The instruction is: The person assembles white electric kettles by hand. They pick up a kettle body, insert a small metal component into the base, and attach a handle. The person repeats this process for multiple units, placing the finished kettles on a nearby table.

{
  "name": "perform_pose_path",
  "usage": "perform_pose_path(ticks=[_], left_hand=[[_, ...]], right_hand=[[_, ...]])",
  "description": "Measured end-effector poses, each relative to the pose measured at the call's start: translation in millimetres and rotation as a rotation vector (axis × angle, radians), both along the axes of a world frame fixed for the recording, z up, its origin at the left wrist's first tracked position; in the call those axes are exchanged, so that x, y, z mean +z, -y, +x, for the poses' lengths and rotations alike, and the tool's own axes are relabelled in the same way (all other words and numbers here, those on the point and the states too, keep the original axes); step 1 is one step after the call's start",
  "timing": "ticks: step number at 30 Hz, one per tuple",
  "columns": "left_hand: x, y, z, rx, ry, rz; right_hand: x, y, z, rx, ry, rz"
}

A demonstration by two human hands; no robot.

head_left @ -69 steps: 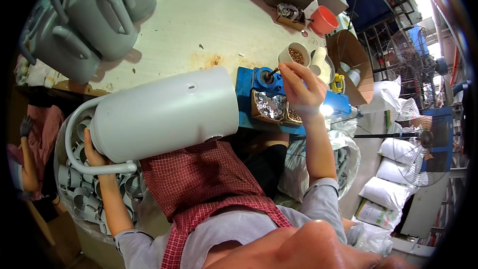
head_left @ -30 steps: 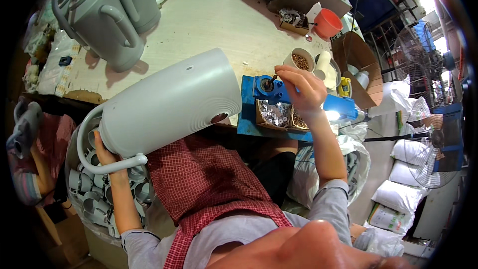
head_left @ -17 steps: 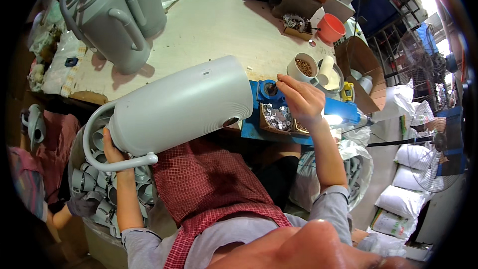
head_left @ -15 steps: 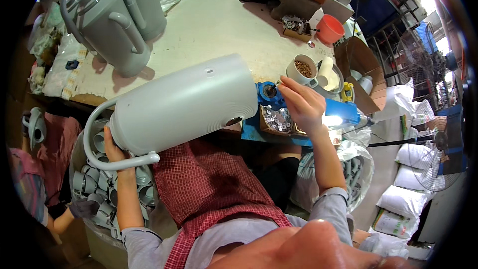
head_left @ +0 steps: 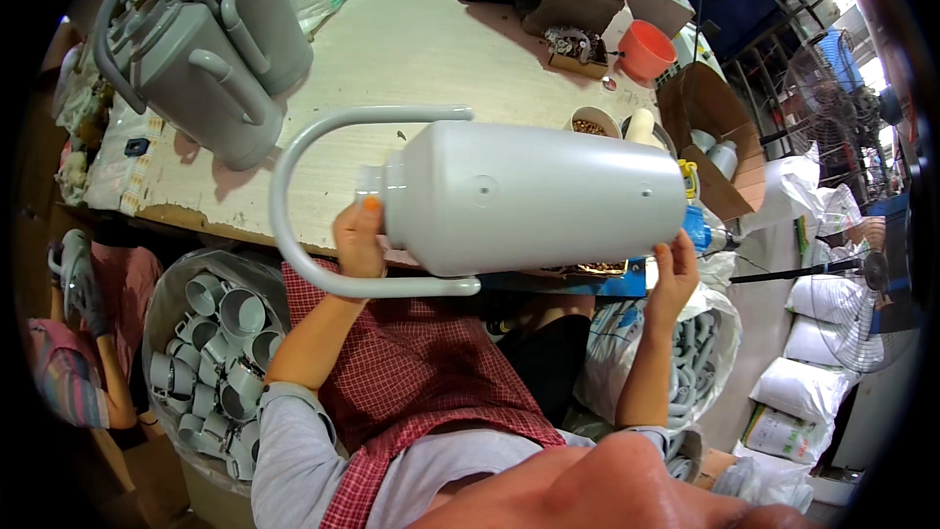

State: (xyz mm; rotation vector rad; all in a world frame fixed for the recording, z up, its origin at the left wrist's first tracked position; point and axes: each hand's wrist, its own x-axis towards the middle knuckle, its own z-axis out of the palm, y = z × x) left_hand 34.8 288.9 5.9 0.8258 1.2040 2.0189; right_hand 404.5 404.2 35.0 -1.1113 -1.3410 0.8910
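Note:
A large grey plastic jug body (head_left: pixel 548 201) lies level in front of me above the table's near edge. Its narrow neck points left and its wide base right; two small marks show on its side. My left hand (head_left: pixel 359 240) grips the neck, inside the loop of a curved grey handle (head_left: pixel 284 191) that arches around that end. At the base end, the fingertips of my right hand (head_left: pixel 676 274) press against the lower edge of the jug body. The blue tool (head_left: pixel 696 228) behind the base is mostly hidden by it.
Finished-looking grey jugs (head_left: pixel 201 83) stand at the table's left. A bag of grey cups (head_left: pixel 211 362) is by my left arm, a bag of grey handles (head_left: pixel 691 362) by my right. A red bowl (head_left: pixel 646 49) and carton (head_left: pixel 720 127) are at right. A co-worker (head_left: pixel 83 353) sits left.
The jug body has swung from tilted to level and moved right, turning its side toward me. My right hand has come down from above the blue tool to the jug's base.

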Motion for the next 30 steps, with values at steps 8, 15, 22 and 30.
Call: perform_pose_path(ticks=[8, 15, 22, 30], left_hand=[[-22, -29, 27, -0.151, -0.164, -0.047], [-17, -30, 31, -0.126, -0.102, -0.073], [-28, -35, 37, -0.102, -0.051, -0.131], [-16, -47, 28, 0.045, -0.076, -0.357]], right_hand=[[-5, -19, 30, -0.093, -0.003, 0.034], [-14, -24, 37, -0.062, -0.007, 0.018], [-12, -23, 42, -0.092, 0.07, 0.043], [-7, 2, 22, -0.279, 0.248, 0.273]])
